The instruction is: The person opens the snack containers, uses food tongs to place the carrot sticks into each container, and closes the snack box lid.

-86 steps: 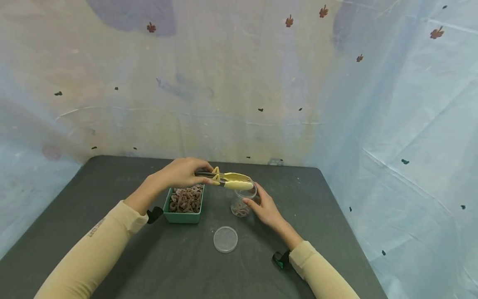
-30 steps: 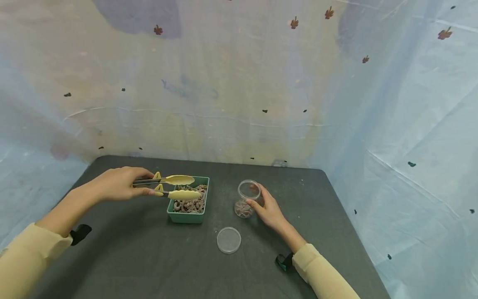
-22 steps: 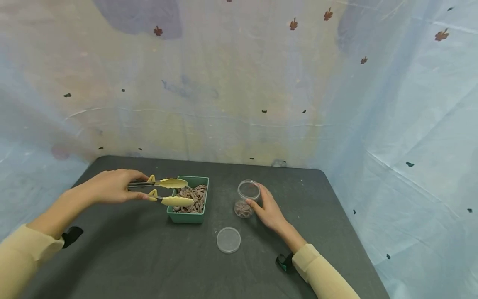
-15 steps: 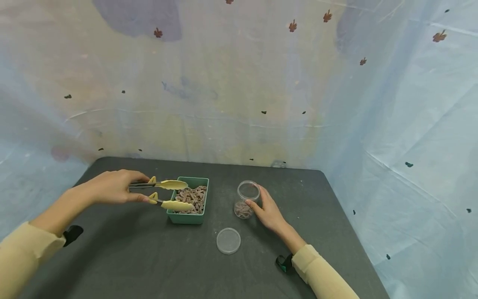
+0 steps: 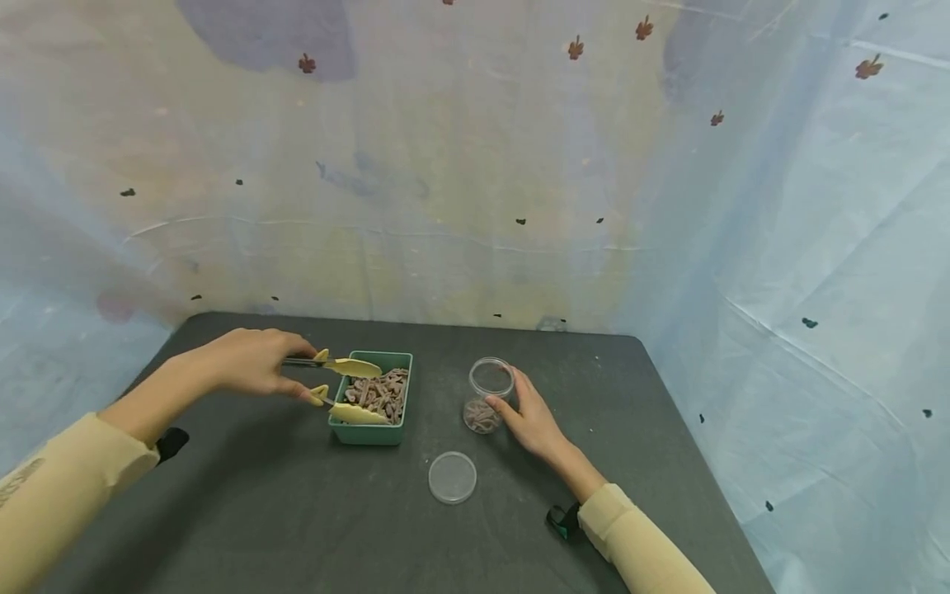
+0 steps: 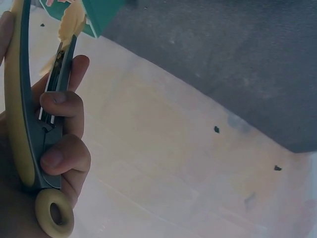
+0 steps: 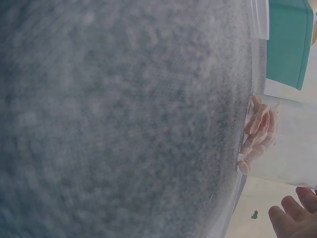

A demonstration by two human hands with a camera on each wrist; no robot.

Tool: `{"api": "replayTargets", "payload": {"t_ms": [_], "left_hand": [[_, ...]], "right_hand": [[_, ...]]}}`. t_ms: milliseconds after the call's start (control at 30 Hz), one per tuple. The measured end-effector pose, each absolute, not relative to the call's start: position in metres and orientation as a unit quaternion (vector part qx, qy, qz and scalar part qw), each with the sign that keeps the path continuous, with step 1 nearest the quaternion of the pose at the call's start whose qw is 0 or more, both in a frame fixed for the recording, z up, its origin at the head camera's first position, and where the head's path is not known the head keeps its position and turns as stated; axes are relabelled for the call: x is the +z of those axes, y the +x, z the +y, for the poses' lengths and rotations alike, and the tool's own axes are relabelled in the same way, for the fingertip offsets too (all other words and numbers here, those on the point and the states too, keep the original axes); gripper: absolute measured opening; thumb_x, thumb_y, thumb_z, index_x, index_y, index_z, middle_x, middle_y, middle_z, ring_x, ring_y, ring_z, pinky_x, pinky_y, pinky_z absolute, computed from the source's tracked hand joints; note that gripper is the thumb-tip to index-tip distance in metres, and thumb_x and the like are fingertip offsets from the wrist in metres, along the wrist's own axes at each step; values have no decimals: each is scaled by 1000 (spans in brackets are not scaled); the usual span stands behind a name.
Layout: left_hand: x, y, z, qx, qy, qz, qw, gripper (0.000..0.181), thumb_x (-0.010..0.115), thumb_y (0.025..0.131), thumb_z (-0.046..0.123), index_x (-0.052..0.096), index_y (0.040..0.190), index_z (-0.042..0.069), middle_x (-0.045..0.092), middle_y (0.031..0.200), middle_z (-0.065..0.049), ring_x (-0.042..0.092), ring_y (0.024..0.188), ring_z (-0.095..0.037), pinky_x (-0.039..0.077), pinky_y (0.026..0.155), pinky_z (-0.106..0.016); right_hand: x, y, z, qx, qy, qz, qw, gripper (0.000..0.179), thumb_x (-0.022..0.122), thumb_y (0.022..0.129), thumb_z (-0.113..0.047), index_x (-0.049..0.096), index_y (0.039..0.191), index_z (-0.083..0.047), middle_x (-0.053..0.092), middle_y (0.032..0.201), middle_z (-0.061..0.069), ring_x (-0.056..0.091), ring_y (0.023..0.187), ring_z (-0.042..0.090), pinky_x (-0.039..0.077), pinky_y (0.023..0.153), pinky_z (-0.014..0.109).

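Note:
My left hand (image 5: 256, 363) holds a pair of tongs (image 6: 52, 114) with yellow scalloped heads, its fingers curled round the dark handles. The tong heads are spread apart over the green tray (image 5: 366, 435), one near its back left and one near its front. Brownish curled pieces (image 5: 384, 396) fill much of the tray; in the wrist view they look pinkish. My right hand (image 5: 530, 414) grips a clear round jar (image 5: 491, 379) by its right side, thumb in front. Several of the same pieces (image 7: 260, 131) lie at the jar's bottom. The jar stands upright, its mouth uncovered.
A clear round lid (image 5: 453, 478) lies flat on the dark table (image 5: 356, 528), in front of the jar and tray. Behind the table hangs a pale patterned plastic sheet (image 5: 416, 206), with another stretch of sheeting (image 5: 816, 272) along the right.
The left hand has moved from above the jar back left to the tray, and the tong heads have spread apart. Lately it shifted slightly right. The right hand still holds the jar.

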State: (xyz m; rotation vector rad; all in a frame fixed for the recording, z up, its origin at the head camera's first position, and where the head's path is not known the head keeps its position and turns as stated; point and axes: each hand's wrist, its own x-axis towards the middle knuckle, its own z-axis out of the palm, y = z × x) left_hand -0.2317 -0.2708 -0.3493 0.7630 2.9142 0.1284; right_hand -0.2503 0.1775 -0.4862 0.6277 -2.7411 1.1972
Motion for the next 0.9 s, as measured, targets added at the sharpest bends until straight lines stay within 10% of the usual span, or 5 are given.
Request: {"api": "replayTargets", "payload": {"t_ms": [900], "left_hand": [[-359,-234,-267,55,260,962,69,71,69,88,70,71,130,12,71,125,-9,70,108,-32,57,83,-54]], "right_hand": [[-492,-250,174,490,218,-843,38,62,65,106,-30,40,158,-8,47,156,14,48,144,34,43,112,56]]}}
